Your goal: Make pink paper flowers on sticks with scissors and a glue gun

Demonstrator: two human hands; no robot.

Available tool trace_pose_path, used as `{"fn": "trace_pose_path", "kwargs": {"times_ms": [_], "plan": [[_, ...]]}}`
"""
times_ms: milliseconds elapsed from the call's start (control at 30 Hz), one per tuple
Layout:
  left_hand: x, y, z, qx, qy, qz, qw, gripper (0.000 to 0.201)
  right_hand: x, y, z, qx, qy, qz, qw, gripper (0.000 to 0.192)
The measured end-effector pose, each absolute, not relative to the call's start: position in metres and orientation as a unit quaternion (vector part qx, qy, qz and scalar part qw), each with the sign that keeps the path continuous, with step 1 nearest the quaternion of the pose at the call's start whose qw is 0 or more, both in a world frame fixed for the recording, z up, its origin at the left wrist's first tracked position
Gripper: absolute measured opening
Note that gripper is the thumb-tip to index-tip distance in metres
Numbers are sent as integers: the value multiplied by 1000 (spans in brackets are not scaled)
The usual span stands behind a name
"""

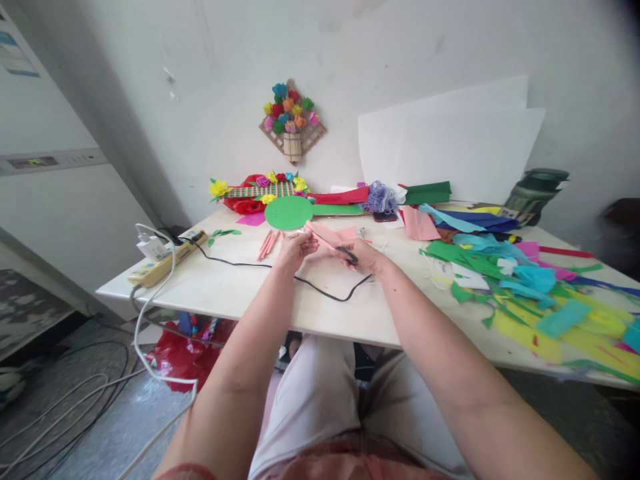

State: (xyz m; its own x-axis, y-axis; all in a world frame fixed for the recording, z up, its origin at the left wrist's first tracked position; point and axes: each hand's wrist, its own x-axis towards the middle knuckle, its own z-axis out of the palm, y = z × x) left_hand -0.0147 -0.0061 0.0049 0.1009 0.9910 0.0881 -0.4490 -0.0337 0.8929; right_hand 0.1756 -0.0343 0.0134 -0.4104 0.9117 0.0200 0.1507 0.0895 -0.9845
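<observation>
My right hand (363,255) is closed around the black handles of a pair of scissors (346,254), whose blades reach left over salmon-pink crepe paper (345,235). With its fingers pinched, my left hand (297,251) grips the left end of a pink paper piece near the blade tips; its exact shape there is blurred. Several rolled pink paper strips (269,245) lie just left of that hand. Behind both hands is a green round piece (289,213) with a long green handle-like strip (337,209) running right from it.
Paper scraps (540,287) in many colours cover the table's right side, with a dark bottle (533,198) behind them. A black cable (235,262) crosses the table from a power strip (167,260). Paper flowers (273,179) stand at the back; a flower basket (293,143) hangs on the wall.
</observation>
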Motion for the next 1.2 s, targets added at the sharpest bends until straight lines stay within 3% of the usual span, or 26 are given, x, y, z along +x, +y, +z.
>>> {"fn": "trace_pose_path", "kwargs": {"times_ms": [1200], "plan": [[-12,-13,8,445,302,586,605,12,177,-34,13,-380,-661,540,357,39]]}}
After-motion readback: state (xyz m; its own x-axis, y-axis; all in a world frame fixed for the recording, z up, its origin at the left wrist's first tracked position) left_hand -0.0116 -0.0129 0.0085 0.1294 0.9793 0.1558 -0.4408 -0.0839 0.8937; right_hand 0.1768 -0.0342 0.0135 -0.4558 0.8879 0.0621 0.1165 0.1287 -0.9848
